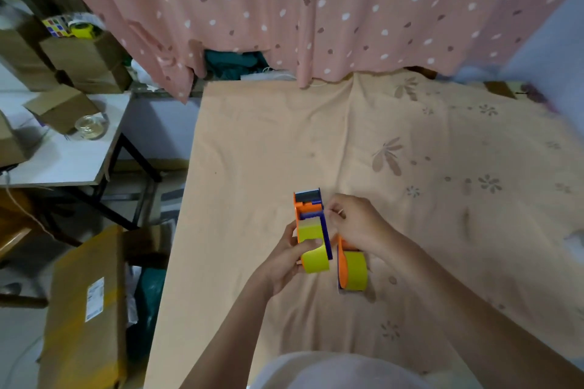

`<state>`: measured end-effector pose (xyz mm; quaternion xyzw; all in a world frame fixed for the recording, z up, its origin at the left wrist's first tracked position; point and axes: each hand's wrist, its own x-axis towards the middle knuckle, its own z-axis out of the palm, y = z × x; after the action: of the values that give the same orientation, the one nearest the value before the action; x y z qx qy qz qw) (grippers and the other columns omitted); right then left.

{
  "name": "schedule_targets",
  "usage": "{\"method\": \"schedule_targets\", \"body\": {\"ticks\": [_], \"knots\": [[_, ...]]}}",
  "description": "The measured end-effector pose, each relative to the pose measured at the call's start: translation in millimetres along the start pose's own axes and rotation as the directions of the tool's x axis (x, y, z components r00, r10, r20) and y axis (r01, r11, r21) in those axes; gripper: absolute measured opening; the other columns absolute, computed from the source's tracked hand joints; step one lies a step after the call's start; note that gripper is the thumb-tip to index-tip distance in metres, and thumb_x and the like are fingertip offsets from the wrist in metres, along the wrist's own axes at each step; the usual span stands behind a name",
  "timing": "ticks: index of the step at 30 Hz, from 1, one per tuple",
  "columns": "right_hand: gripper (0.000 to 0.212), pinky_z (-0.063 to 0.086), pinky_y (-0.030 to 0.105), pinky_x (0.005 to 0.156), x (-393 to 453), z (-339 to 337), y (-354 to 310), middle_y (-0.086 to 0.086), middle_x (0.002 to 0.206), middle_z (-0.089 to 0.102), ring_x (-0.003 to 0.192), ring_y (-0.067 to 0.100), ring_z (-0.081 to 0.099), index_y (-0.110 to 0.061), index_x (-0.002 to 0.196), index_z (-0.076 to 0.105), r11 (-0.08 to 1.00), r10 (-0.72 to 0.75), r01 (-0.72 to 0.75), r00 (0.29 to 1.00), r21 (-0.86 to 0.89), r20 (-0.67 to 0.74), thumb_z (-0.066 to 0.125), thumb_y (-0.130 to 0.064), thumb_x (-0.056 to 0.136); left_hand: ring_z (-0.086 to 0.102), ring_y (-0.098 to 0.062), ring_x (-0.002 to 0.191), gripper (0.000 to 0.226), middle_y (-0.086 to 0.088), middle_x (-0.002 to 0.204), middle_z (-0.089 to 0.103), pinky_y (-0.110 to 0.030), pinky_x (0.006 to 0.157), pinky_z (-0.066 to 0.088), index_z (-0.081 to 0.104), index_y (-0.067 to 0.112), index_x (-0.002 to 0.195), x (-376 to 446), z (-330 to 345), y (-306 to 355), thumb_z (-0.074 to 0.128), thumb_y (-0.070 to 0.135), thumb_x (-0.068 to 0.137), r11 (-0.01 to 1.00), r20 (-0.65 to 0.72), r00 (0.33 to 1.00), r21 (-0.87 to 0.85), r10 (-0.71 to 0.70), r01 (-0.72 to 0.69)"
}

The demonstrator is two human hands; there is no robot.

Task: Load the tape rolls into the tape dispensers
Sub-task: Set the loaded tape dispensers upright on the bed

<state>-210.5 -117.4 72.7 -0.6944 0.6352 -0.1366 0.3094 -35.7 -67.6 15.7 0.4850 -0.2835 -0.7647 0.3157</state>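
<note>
Pale clothing [341, 369] at six o'clock is filling the bottom edge, with both forearms reaching up from it over a table [252, 136] draped in peach flowered cloth. Going left to right, the left hand [286, 262] is gripping an orange and blue tape dispenser [311, 221] just below centre, its thumb pressing on the yellow tape roll [313, 249] sitting inside. Touching that dispenser's three o'clock side, the right hand [354, 223] is pinching its fingers together; what they are holding is too small to tell. Under that wrist, toward five o'clock, a second dispenser [343, 265] is lying on the cloth, already carrying a yellow roll [356, 271].
</note>
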Motion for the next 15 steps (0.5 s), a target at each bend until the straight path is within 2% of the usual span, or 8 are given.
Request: {"method": "schedule_targets", "body": {"ticks": [1, 3, 4, 6, 8, 11, 15], "knots": [[0.008, 0.051, 0.028, 0.080, 0, -3, -4, -0.008, 0.094, 0.068, 0.088, 0.014, 0.065, -0.028, 0.095, 0.065, 0.998, -0.011, 0.008, 0.999, 0.061, 0.046, 0.061, -0.022, 0.092, 0.070, -0.020, 0.111, 0.084, -0.009, 0.140, 0.061, -0.037, 0.084, 0.061, 0.041, 0.031, 0.148, 1, 2, 1, 0.079, 0.025, 0.073, 0.999, 0.003, 1.000, 0.032, 0.005, -0.005], [0.030, 0.047, 0.025, 0.084, 2, -7, -9, -0.010, 0.104, 0.060, 0.092, 0.012, 0.060, -0.023, 0.121, 0.063, 1.000, 0.003, -0.010, 0.976, 0.030, 0.219, 0.065, -0.029, 0.092, 0.068, -0.023, 0.118, 0.097, -0.009, 0.141, 0.060, -0.035, 0.082, 0.059, 0.037, 0.035, 0.150, 3, 7, 2, 0.084, 0.029, 0.066, 0.997, 0.019, 1.000, 0.074, 0.001, -0.002], [0.036, 0.045, 0.023, 0.081, 4, -8, -10, -0.009, 0.105, 0.059, 0.091, 0.012, 0.058, -0.021, 0.126, 0.061, 1.000, 0.021, -0.019, 0.959, -0.010, 0.281, 0.067, -0.030, 0.092, 0.067, -0.027, 0.122, 0.101, -0.009, 0.142, 0.060, -0.036, 0.084, 0.059, 0.037, 0.036, 0.150, 5, 9, 2, 0.086, 0.031, 0.062, 0.997, 0.024, 1.000, 0.077, -0.001, 0.000], [0.033, 0.042, 0.017, 0.070, 8, -12, -11, -0.009, 0.097, 0.062, 0.086, 0.010, 0.059, -0.018, 0.119, 0.067, 0.999, 0.039, -0.034, 0.951, -0.022, 0.306, 0.072, -0.030, 0.089, 0.063, -0.031, 0.128, 0.105, -0.011, 0.143, 0.058, -0.036, 0.084, 0.058, 0.037, 0.036, 0.151, 6, 13, 1, 0.086, 0.032, 0.058, 0.998, 0.023, 1.000, 0.067, 0.002, -0.004], [0.020, 0.041, 0.013, 0.062, 10, -14, -9, -0.012, 0.083, 0.063, 0.079, 0.009, 0.060, -0.019, 0.103, 0.074, 0.999, 0.039, -0.042, 0.955, 0.003, 0.293, 0.076, -0.027, 0.085, 0.065, -0.029, 0.124, 0.102, -0.010, 0.142, 0.059, -0.033, 0.080, 0.058, 0.037, 0.037, 0.151, 7, 15, 0, 0.086, 0.026, 0.062, 0.998, 0.015, 1.000, 0.061, 0.007, -0.008], [0.008, 0.047, 0.018, 0.063, 11, -16, -12, -0.010, 0.074, 0.064, 0.069, 0.007, 0.060, -0.023, 0.087, 0.073, 0.998, 0.037, -0.053, 0.945, 0.038, 0.326, 0.079, -0.024, 0.083, 0.069, -0.021, 0.113, 0.097, -0.002, 0.134, 0.063, -0.031, 0.079, 0.060, 0.035, 0.038, 0.151, 7, 18, 1, 0.084, 0.024, 0.070, 0.998, 0.008, 1.000, 0.057, 0.002, -0.003], [0.019, 0.049, 0.023, 0.063, 13, -20, -16, -0.008, 0.063, 0.063, 0.059, 0.006, 0.057, -0.027, 0.070, 0.066, 0.995, 0.081, -0.098, 0.916, 0.022, 0.392, 0.079, -0.021, 0.083, 0.071, -0.021, 0.116, 0.104, 0.001, 0.131, 0.069, -0.038, 0.091, 0.059, 0.033, 0.038, 0.150, 10, 24, 0, 0.089, 0.040, 0.063, 0.997, -0.007, 1.000, 0.081, -0.003, 0.003]]}}
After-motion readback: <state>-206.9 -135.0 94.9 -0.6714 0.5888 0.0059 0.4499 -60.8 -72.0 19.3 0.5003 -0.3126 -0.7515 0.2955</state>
